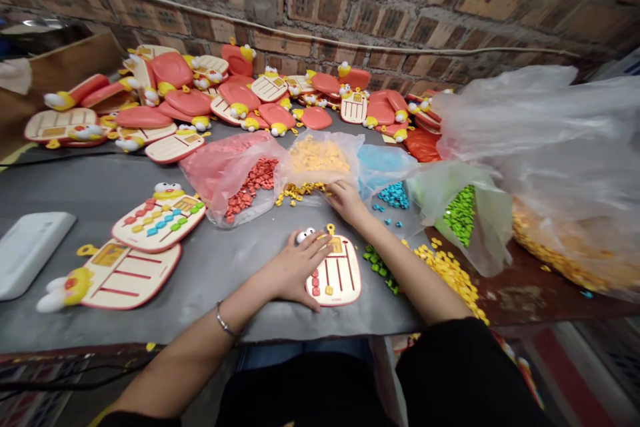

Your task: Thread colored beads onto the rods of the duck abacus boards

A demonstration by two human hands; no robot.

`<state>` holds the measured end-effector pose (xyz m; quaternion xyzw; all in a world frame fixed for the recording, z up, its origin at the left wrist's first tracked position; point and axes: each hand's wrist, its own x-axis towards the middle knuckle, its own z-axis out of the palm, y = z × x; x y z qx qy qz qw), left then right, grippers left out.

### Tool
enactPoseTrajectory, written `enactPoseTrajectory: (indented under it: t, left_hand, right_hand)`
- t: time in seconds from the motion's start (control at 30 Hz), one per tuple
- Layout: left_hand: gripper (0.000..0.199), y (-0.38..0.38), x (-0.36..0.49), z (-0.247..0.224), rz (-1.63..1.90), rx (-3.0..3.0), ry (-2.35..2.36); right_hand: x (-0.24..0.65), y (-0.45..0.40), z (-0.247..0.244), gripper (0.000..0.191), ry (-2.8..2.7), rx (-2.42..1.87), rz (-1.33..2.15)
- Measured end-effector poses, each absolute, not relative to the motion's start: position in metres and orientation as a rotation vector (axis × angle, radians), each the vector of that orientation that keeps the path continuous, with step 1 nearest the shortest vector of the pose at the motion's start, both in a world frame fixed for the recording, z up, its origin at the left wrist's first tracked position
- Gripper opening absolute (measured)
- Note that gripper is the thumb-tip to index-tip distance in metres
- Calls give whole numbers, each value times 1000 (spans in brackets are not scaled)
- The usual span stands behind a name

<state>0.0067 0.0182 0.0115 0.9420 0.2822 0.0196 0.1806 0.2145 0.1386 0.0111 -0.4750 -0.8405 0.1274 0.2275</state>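
My left hand [295, 270] lies across the left part of a cream toy board [345, 280] with red edges and a white-eyed head, holding it against the table with fingers spread. Red beads [315, 282] sit in the board's left slot and one yellow bead [329, 291] in the slot beside it. Over the small yellow beads [301, 192] at the mouth of a clear bag [320, 153], my right hand [345, 200] reaches with its fingers apart. Whether a bead is between its fingertips is too small to see.
Bags of red beads [260, 175], blue beads [394, 195] and green beads [459, 213] stand alongside. Loose yellow pieces [450, 273] lie right. At left are a beaded board [160, 223], a beadless board [130, 277] and a white box [35, 250]. Toy boards [185, 103] pile against the brick wall.
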Motion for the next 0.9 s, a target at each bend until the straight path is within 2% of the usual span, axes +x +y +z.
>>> enactPoseTrajectory:
  t: [0.13, 0.3, 0.4, 0.57, 0.63, 0.9]
  left_hand:
    - [106, 20, 4, 13, 43, 2655, 820]
    - [111, 21, 3, 18, -19, 2624, 911]
    - [111, 21, 4, 20, -46, 2616, 929]
    - [110, 22, 5, 20, -42, 2626, 921]
    - [110, 22, 6, 19, -42, 2626, 925]
    - [115, 22, 5, 11, 3, 2650, 931]
  right_hand:
    - [236, 91, 21, 10, -2027, -1113, 707]
    - [261, 42, 27, 12, -2033, -1120, 779]
    - [262, 33, 20, 15, -2195, -1128, 713]
    - [249, 35, 5, 22, -2416, -1238, 280]
    - [249, 34, 5, 23, -2469, -1238, 218]
    - [245, 19, 3, 11, -2276, -1081, 691]
